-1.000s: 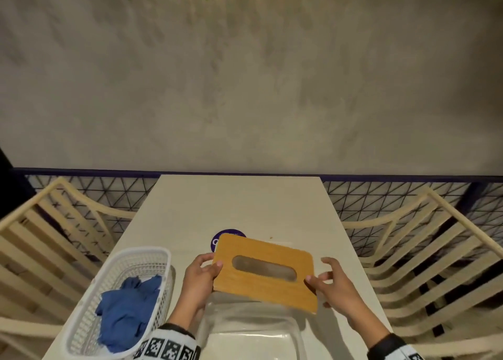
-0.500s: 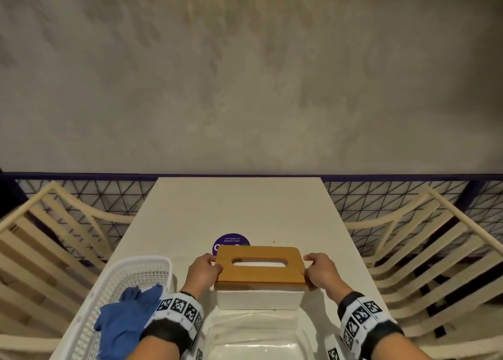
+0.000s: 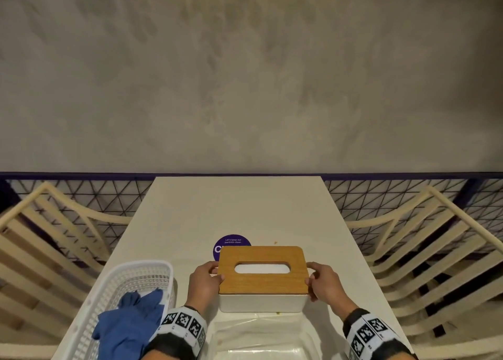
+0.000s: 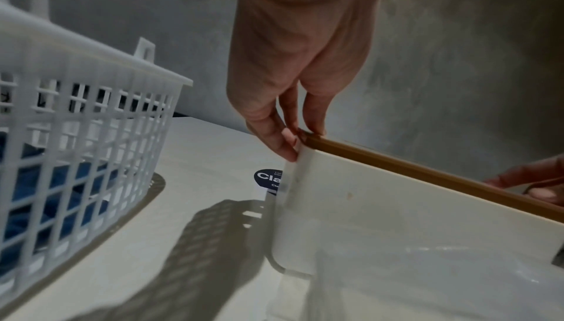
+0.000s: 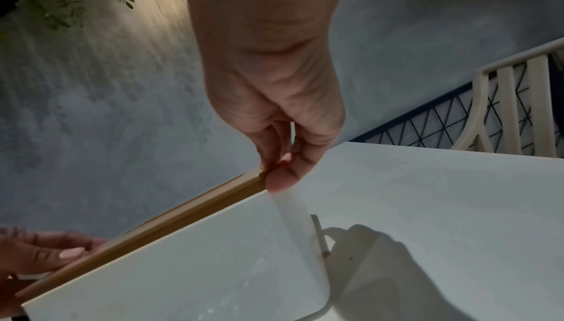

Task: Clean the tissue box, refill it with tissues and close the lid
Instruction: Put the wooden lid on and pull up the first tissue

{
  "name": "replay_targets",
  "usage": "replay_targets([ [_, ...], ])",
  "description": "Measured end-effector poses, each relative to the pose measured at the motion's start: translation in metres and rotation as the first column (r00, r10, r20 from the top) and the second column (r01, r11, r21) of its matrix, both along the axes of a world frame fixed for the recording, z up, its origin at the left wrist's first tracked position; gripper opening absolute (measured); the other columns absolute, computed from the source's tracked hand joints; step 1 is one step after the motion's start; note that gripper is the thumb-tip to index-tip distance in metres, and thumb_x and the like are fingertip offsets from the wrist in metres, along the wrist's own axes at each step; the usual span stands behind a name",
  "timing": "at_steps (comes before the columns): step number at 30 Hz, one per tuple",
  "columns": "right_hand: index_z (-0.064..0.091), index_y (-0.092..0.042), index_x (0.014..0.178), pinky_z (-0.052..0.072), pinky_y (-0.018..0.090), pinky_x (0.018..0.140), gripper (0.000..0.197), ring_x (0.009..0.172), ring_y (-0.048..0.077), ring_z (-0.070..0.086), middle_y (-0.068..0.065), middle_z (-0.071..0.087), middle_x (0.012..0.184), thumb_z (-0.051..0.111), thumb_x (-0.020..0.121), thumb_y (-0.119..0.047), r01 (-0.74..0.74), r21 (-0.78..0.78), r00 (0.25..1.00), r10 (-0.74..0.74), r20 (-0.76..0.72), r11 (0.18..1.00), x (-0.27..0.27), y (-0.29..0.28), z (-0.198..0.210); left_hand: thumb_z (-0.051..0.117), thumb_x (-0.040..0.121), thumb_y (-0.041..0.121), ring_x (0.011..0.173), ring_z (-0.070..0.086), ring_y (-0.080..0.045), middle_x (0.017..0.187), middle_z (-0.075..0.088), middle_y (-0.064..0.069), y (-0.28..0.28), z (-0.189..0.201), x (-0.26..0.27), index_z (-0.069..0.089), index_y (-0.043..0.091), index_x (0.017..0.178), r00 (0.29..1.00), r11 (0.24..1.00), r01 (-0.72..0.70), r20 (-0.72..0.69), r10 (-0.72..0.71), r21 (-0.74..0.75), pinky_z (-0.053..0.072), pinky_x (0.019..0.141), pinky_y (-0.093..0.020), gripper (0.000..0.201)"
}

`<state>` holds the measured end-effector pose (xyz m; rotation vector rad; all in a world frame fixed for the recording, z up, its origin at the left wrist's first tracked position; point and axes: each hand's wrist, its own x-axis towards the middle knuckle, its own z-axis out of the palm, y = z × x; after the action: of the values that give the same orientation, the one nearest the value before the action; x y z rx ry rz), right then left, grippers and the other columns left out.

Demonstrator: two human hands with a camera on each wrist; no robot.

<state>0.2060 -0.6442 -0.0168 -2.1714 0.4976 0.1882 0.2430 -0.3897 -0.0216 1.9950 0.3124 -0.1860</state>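
Note:
A white tissue box (image 3: 260,303) stands on the table with its wooden lid (image 3: 263,280) lying flat on top. White tissue shows through the lid's oval slot (image 3: 262,268). My left hand (image 3: 206,279) pinches the lid's left end, thumb on top; the left wrist view shows its fingertips (image 4: 286,147) at the lid's corner (image 4: 308,136). At the right end my right hand (image 3: 322,281) pinches the lid the same way, with its fingertips (image 5: 279,179) on the wooden edge (image 5: 189,215). An empty clear plastic wrapper (image 3: 261,338) lies in front of the box.
A white plastic basket (image 3: 128,280) with a blue cloth (image 3: 130,324) in it sits left of the box. A round purple sticker (image 3: 231,244) lies behind the box. Cream slatted chairs (image 3: 441,250) flank the table; a grey wall rises behind.
The lid, held tilted above the table a second ago, has come down flat onto the box. Both hands stayed on its ends.

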Motion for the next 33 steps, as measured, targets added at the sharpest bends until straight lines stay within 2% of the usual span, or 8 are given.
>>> replay_targets([
  [5,0.049,-0.005,0.131,0.054,0.035,0.065,0.042,0.052,0.015,0.055,0.004,0.058,0.064,0.056,0.09,0.0,-0.041,-0.025,0.998,0.04,-0.05,0.999,0.005,-0.004,0.001,0.056,0.086,-0.002,0.065,0.057,-0.008,0.077,0.059,0.002,-0.001,0.004,0.001,0.056,0.004,0.118,0.997,0.997,0.062,-0.038,-0.06,0.045,0.04,0.05,-0.013,0.033],
  [8,0.031,-0.008,0.142,0.045,0.029,0.087,0.065,0.097,0.021,0.059,0.013,0.056,0.117,0.065,0.087,-0.018,-0.185,-0.212,0.981,0.168,-0.095,0.96,0.013,-0.01,0.006,0.063,0.084,0.01,0.101,0.059,-0.022,0.113,0.06,-0.009,0.002,0.011,0.011,0.043,0.008,0.133,0.977,0.95,0.208,-0.095,-0.19,0.232,0.05,0.081,-0.027,0.054],
  [10,0.024,-0.014,0.145,0.036,0.033,0.103,0.072,0.128,0.026,0.039,0.011,0.031,0.145,0.065,0.087,-0.024,-0.337,-0.35,0.941,0.33,-0.08,0.874,0.018,-0.011,0.011,0.07,0.078,0.02,0.123,0.045,-0.022,0.136,0.045,-0.006,0.005,0.014,0.021,0.035,0.015,0.139,0.938,0.839,0.34,-0.093,-0.333,0.425,0.042,0.101,-0.035,0.07],
  [12,0.022,-0.015,0.146,0.032,0.036,0.109,0.073,0.137,0.025,0.025,0.004,0.016,0.154,0.064,0.087,-0.025,-0.503,-0.45,0.852,0.512,-0.113,0.738,0.023,-0.009,0.012,0.075,0.073,0.024,0.133,0.032,-0.021,0.148,0.031,-0.002,0.005,0.018,0.029,0.027,0.019,0.143,0.865,0.711,0.471,-0.119,-0.487,0.522,0.035,0.109,-0.038,0.085],
  [15,0.026,-0.013,0.145,0.029,0.037,0.111,0.068,0.14,0.025,0.02,0.004,0.014,0.156,0.063,0.088,-0.022,-0.65,-0.501,0.743,0.619,-0.256,0.572,0.031,-0.006,0.012,0.074,0.073,0.023,0.142,0.02,-0.022,0.157,0.015,-0.001,0.003,0.02,0.039,0.018,0.018,0.146,0.734,0.485,0.627,-0.252,-0.631,0.61,0.024,0.116,-0.038,0.092],
  [18,0.041,-0.014,0.136,0.039,0.04,0.103,0.06,0.132,0.03,0.032,0.005,0.025,0.152,0.067,0.083,-0.022,-0.653,-0.542,0.736,0.612,-0.288,0.53,0.04,-0.005,0.012,0.073,0.074,0.021,0.141,0.023,-0.023,0.157,0.015,-0.002,0.002,0.017,0.047,0.023,0.017,0.145,0.685,0.403,0.674,-0.321,-0.654,0.619,0.026,0.115,-0.038,0.086],
  [26,0.035,-0.018,0.14,0.038,0.033,0.099,0.064,0.128,0.023,0.033,-0.001,0.025,0.151,0.062,0.083,-0.017,-0.572,-0.521,0.8,0.572,-0.182,0.634,0.039,-0.007,-0.008,0.065,0.078,0.011,0.139,0.028,-0.024,0.158,0.01,0.001,0.0,0.006,0.043,0.025,0.017,0.144,0.72,0.469,0.632,-0.242,-0.651,0.617,0.032,0.111,-0.035,0.077],
  [33,0.026,-0.019,0.145,0.026,0.044,0.111,0.065,0.138,0.024,0.023,-0.002,0.015,0.155,0.058,0.088,-0.021,-0.609,-0.527,0.777,0.58,-0.245,0.593,0.033,-0.006,-0.002,0.061,0.082,0.015,0.144,0.016,-0.017,0.158,-0.005,0.007,0.002,-0.001,0.038,0.007,0.022,0.148,0.741,0.541,0.645,-0.27,-0.615,0.54,0.032,0.112,-0.037,0.086],
])
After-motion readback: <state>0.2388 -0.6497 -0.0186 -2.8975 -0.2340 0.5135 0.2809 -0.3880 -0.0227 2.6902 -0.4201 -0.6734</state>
